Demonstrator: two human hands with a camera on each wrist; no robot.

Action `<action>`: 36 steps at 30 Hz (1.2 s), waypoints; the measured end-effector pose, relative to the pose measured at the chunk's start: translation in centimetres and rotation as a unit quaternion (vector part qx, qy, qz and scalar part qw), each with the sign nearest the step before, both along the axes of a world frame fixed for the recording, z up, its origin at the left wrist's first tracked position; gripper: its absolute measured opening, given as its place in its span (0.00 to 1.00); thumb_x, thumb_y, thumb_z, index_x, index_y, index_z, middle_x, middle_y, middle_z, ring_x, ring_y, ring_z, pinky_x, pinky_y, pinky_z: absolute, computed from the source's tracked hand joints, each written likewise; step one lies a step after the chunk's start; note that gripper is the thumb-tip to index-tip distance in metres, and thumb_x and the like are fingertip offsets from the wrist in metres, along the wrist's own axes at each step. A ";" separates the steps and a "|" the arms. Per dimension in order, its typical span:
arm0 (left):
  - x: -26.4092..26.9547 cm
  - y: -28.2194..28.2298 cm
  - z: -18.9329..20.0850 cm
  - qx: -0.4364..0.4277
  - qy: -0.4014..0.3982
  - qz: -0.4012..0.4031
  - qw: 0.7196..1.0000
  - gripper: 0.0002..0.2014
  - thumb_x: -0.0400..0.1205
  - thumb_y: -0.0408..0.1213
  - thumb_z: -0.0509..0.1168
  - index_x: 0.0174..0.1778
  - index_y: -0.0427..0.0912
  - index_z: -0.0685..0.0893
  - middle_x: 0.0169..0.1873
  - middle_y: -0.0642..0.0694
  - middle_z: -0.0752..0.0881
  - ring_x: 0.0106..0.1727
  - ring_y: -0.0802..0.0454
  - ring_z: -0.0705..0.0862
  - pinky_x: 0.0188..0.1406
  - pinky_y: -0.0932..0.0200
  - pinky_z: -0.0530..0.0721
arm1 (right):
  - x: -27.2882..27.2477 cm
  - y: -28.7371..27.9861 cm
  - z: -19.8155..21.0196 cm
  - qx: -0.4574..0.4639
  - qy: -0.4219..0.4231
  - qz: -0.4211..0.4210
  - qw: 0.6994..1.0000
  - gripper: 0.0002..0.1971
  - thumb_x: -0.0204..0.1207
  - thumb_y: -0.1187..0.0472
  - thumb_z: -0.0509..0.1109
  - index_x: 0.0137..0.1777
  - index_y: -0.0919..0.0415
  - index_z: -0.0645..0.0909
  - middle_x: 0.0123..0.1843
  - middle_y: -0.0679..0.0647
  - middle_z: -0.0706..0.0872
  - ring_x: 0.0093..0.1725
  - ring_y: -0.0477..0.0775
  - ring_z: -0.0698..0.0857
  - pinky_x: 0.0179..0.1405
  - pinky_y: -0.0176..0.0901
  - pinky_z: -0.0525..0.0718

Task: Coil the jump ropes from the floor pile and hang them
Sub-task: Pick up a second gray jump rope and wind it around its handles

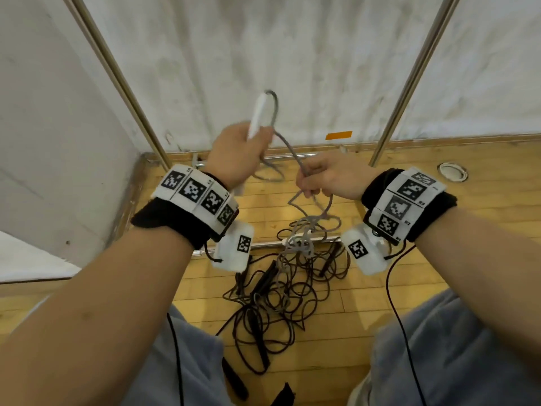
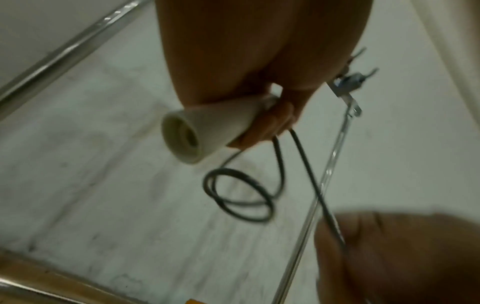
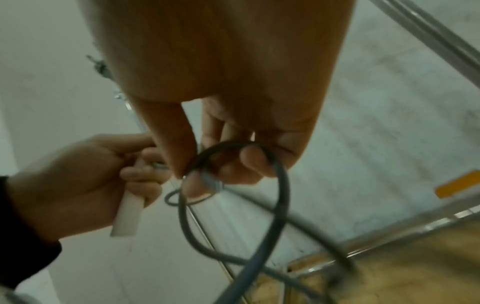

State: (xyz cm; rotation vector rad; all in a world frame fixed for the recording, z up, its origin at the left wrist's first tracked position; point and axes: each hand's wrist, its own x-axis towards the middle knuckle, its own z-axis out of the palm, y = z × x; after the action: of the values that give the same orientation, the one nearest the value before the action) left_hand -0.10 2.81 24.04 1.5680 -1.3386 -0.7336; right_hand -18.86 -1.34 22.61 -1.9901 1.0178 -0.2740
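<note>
Grey rope [image 1: 288,148] stretches between both hands (handle [image 1: 257,114] in left).

**Open gap between the poles, clutter on the floor**

Two slanted metal poles [image 1: 117,80] [image 1: 409,80] flank bare white wall [image 1: 292,39]; hands could pass between them. Below, a tangled dark jump-rope pile [image 1: 278,303] and a horizontal chrome base bar [image 1: 263,244] obstruct the wooden floor [image 1: 395,273].

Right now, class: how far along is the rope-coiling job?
Done: nothing visibly hung. In hand: the left hand grips the white handle with two small loops; the right hand pinches the grey rope. Left: its tangled tail and the dark ropes on the floor.
</note>
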 end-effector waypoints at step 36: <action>7.5 -1.7 -0.9 0.013 -0.110 0.345 0.932 0.20 0.82 0.51 0.60 0.29 0.41 0.73 0.24 0.52 0.72 0.25 0.55 0.71 0.23 0.58 0.67 | -3.0 -2.5 -2.7 -0.010 0.295 -0.051 0.954 0.13 0.77 0.51 0.70 0.44 0.61 0.88 0.45 0.52 0.86 0.46 0.52 0.82 0.40 0.43 0.77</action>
State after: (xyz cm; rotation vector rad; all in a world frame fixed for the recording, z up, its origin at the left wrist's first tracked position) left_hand 7.40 1.12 23.11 2.0159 -0.8203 -0.1384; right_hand -21.84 -3.83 19.88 -2.0858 1.4935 0.2813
